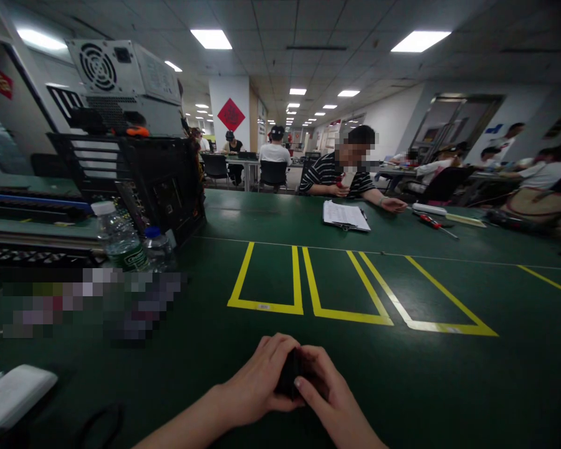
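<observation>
Near the bottom middle of the head view, both of my hands are closed around a small black object (288,376). My left hand (260,378) wraps it from the left, with the fingers curled over its top. From the other side my right hand (325,394) grips it, the thumb lying along its near face. Most of the object is covered by my fingers, so its kind does not show. It is held just over the green tabletop (206,355); whether it touches the surface I cannot tell.
Yellow tape outlines (271,307) mark the table ahead. To the left are a black computer case (163,187), a water bottle (116,237), a blue-capped bottle (159,249) and a white device (16,393). Across the table sits a person (315,171) near a clipboard (346,215) and a screwdriver (432,221).
</observation>
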The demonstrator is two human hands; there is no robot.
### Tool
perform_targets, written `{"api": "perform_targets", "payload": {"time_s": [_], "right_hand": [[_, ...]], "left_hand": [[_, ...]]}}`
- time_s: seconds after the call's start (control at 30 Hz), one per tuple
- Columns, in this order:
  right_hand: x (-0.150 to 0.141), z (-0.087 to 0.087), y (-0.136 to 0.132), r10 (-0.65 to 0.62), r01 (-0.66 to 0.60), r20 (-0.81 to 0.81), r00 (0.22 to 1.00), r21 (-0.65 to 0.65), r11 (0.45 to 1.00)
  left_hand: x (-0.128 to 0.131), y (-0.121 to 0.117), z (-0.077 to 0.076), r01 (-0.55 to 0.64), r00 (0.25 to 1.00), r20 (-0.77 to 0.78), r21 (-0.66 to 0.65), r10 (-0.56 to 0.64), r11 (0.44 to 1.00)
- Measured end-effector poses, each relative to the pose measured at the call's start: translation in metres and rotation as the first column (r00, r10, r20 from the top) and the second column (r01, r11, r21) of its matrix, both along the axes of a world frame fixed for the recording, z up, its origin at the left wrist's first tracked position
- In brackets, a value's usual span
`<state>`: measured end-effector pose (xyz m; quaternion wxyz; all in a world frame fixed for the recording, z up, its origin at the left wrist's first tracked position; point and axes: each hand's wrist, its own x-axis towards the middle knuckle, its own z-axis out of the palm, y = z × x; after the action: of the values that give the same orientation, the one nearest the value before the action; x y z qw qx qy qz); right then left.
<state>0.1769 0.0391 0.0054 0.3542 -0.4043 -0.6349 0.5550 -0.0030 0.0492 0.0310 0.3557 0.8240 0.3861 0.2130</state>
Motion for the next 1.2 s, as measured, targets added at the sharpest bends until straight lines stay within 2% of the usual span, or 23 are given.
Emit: {"api": "perform_targets", "payload": {"time_s": [0.37,0.53,0.67,0.97,1.2], "right_hand": [[0.003,0.001,-0.004,-0.002,0.000,0.021,1.000,0.074,0.997],[0.000,0.004,-0.002,-0.011,0.011,-0.019,1.000,-0.004,1.000],[-0.002,0.006,-0.001,-0.002,-0.001,-0.040,0.999,-0.064,0.998],[0.003,0.010,-0.005,-0.013,0.004,0.080,0.997,0.113,0.994],[0.001,0.012,-0.002,-0.002,0.001,0.032,0.999,0.044,0.999]], "left_hand": [[0.001,0.002,-0.020,-0.009,1.000,-0.023,0.105,0.011,0.994],[0.000,0.003,-0.020,-0.002,1.000,-0.018,0.139,0.004,0.990],[0.000,0.003,-0.019,-0.009,1.000,-0.023,0.100,0.011,0.995],[0.000,0.002,-0.019,-0.004,1.000,-0.029,0.127,0.007,0.992],[0.002,0.002,-0.019,-0.015,1.000,-0.018,0.124,0.017,0.992]]}}
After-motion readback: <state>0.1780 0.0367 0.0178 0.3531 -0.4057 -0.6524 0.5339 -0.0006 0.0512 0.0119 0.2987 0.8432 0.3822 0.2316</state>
